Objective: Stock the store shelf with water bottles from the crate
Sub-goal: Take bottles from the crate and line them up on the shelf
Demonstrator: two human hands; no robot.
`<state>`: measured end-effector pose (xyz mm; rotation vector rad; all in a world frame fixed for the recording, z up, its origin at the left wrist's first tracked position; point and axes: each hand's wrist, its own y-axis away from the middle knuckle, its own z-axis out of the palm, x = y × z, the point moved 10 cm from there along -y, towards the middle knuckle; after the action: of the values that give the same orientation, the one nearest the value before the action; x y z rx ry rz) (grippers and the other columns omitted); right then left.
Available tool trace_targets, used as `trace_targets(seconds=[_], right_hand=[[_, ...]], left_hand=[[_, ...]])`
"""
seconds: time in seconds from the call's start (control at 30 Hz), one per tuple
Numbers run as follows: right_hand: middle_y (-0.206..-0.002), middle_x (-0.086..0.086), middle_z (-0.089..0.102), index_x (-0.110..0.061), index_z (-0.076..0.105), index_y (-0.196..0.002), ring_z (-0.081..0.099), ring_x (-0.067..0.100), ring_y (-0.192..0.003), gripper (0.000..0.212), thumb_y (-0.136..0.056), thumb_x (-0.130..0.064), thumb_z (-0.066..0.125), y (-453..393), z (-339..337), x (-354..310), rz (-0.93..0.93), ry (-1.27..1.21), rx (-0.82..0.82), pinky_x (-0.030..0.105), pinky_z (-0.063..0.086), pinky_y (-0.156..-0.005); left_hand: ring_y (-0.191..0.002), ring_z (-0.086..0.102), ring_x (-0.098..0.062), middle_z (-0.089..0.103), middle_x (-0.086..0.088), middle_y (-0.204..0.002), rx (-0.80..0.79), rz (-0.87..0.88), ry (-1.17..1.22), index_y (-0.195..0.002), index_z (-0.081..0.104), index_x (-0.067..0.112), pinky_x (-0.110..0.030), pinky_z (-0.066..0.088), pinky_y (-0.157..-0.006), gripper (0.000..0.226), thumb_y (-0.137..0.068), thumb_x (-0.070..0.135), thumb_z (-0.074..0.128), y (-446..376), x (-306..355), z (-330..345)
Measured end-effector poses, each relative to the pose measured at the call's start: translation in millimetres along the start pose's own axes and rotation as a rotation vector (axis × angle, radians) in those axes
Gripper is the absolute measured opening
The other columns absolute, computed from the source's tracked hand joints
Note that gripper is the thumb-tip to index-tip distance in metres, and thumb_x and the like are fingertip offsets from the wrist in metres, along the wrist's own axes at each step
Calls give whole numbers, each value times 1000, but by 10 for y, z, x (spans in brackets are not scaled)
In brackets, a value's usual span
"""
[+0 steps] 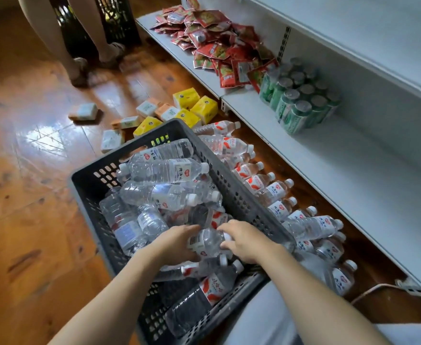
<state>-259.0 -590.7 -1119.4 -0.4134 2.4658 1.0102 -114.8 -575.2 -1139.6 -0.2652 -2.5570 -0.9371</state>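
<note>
Both hands reach into the grey crate (232, 185) on the wooden floor (30, 195). The left hand (177, 244) and right hand (245, 241) share a grip on one water bottle (208, 241), each closed around an end, atop the loose pile of bottles. Beside the crate, a row of bottles (276, 192) lies on the floor beneath the white shelf (354, 158) (its near stretch bare). Farther along stand green cans (301, 100), then red snack packets (219, 38). Yellow tissue packs (194, 105) are scattered beyond the crate.
</note>
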Motion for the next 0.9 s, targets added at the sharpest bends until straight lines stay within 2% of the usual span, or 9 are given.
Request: trace_targets(seconds=[0.13, 0.2, 0.37, 0.47, 0.53, 0.6, 0.7, 0.77, 0.9], right_hand=[[-110, -11, 57, -35, 56, -125, 54, 15, -105, 28, -97, -35, 59, 224, -623, -95, -60, -238, 257, 34, 46, -90], [-112, -11, 59, -39, 55, -122, 57, 13, -104, 25, -97, -37, 58, 359, -949, -91, -73, -321, 389, 34, 49, -88], [-121, -13, 64, -39, 58, -126, 60, 11, -104, 33, -96, -52, 54, 843, -1680, 62, -62, -430, 665, 35, 55, -86], [-102, -17, 66, -36, 60, -122, 63, 9, -88, 33, -94, -52, 57, 1171, -2025, 263, -44, -520, 812, 30, 56, -76], [-96, -15, 64, -35, 58, -126, 63, 7, -79, 35, -94, -49, 57, 1379, -2198, 377, -31, -542, 868, 19, 52, -65], [-106, -11, 63, -35, 52, -133, 64, 4, -85, 42, -94, -47, 58, 1565, -2323, 507, -28, -578, 903, 13, 50, -62], [-120, -13, 61, -46, 42, -136, 67, 9, -100, 58, -84, -69, 55, 1839, -2446, 686, -39, -608, 930, 35, 60, -80], [-123, -20, 60, -54, 38, -135, 69, 7, -100, 62, -80, -71, 60, 2017, -2503, 813, -34, -623, 920, 42, 58, -87], [-115, -29, 61, -54, 10, -150, 66, -7, -92, 89, -87, -42, 72, 2352, -2641, 934, 0, -486, 931, 17, 50, -82]], left_hand=[[-128, 52, -1, 52, 28, -137, 58, 109, 335, -147, 44, 35, -27, 39, -112, 80, -77, 54, 80, 103, 228, -335], [-121, 55, 8, 56, 36, -131, 75, 182, 496, -143, 46, 42, -32, 43, -111, 76, -76, 63, 76, 151, 448, -495], [-116, 66, -14, 67, 9, -128, 80, 316, 716, -136, 56, 35, -39, 54, -95, 45, -94, 49, 60, 106, 1113, -867], [-116, 66, -19, 69, 2, -126, 88, 386, 724, -130, 62, 28, -45, 51, -102, 42, -96, 53, 57, 74, 1595, -1085], [-116, 66, -15, 69, 4, -125, 78, 420, 756, -127, 63, 27, -37, 52, -102, 34, -98, 44, 57, 34, 1876, -1189], [-115, 66, -11, 70, 9, -123, 59, 470, 780, -127, 62, 28, -30, 53, -98, 32, -98, 41, 58, -2, 2161, -1280], [-109, 67, -4, 71, 15, -117, 54, 522, 824, -125, 58, 36, -22, 53, -83, 34, -93, 46, 61, -63, 2587, -1442], [-111, 67, -9, 70, 11, -121, 47, 558, 864, -129, 56, 36, -32, 53, -88, 43, -90, 51, 64, -114, 2897, -1550], [-112, 67, -17, 69, 5, -123, 68, 646, 931, -129, 54, 35, -47, 57, -93, 43, -90, 47, 66, -201, 3551, -1781]])
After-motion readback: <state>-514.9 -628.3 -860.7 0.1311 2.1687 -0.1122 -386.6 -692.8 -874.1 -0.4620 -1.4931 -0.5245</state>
